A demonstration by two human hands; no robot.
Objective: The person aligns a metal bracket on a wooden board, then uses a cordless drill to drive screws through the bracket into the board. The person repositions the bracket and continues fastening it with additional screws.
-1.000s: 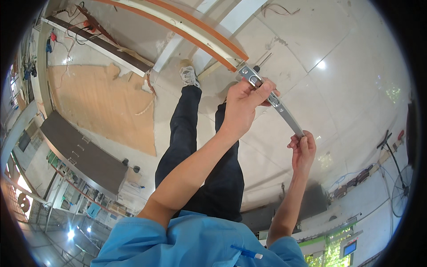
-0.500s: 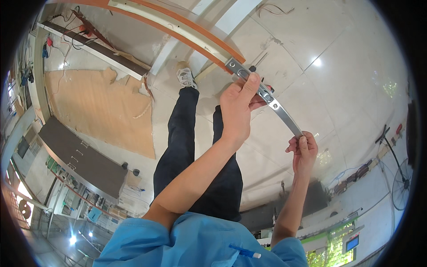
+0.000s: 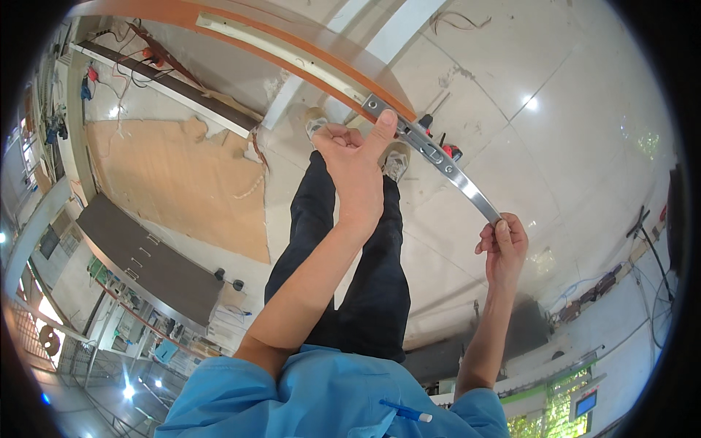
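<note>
A long metal drawer slide (image 3: 467,187) runs down to the right from the end of a pale channel (image 3: 292,62) on an orange-edged panel (image 3: 394,98). The far right tip of the slide is pinched between the thumb and fingers of my right hand (image 3: 507,244). My left hand (image 3: 354,164) is at the upper end, its thumb pressed on the metal beside the panel edge. Its other fingers curl in below the panel, and part of their contact is hidden.
Beyond the slide, a red-and-black tool (image 3: 451,152) like a power drill lies on the tiled floor. A torn brown sheet (image 3: 175,182) lies to the left, near a dark cabinet front with handles (image 3: 146,255). My shoes (image 3: 395,164) stand beneath the panel.
My left hand has shifted left along the slide toward the panel, its fingers coming from behind the metal to the near side. My right hand keeps its hold on the tip.
</note>
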